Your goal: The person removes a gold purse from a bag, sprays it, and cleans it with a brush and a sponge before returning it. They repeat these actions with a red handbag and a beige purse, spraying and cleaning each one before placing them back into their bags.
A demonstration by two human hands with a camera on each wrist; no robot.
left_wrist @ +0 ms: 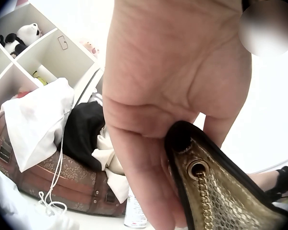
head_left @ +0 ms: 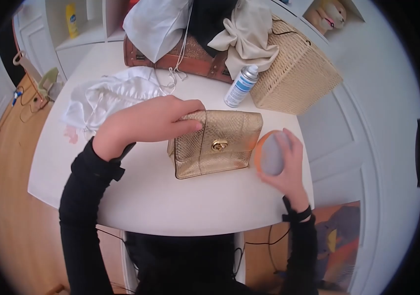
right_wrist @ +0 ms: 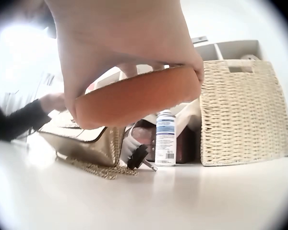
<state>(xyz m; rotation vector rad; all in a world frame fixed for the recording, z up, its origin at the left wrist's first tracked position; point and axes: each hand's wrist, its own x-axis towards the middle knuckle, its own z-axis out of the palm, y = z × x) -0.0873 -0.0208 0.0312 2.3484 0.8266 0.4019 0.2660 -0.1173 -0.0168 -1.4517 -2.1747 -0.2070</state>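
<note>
A gold snakeskin-textured handbag (head_left: 229,130) with a turn clasp stands on the table, its chain strap trailing behind it in the right wrist view. My left hand (head_left: 151,120) grips its upper left edge, thumb on the front and fingers behind. In the left wrist view the bag's side (left_wrist: 221,191) shows a metal eyelet and chain. Just right of the bag, my right hand (head_left: 288,160) holds a round pad, grey on one face (head_left: 271,155) and orange at the rim, by its edges. From the right wrist, its orange side (right_wrist: 139,96) hangs above the table.
A spray can (head_left: 241,86) stands behind the bag, beside a woven basket (head_left: 293,69). Farther back lies a brown case (head_left: 200,61) under white, black and beige cloths. White fabric (head_left: 114,96) lies at the back left. A small black tool (right_wrist: 138,157) lies near the can.
</note>
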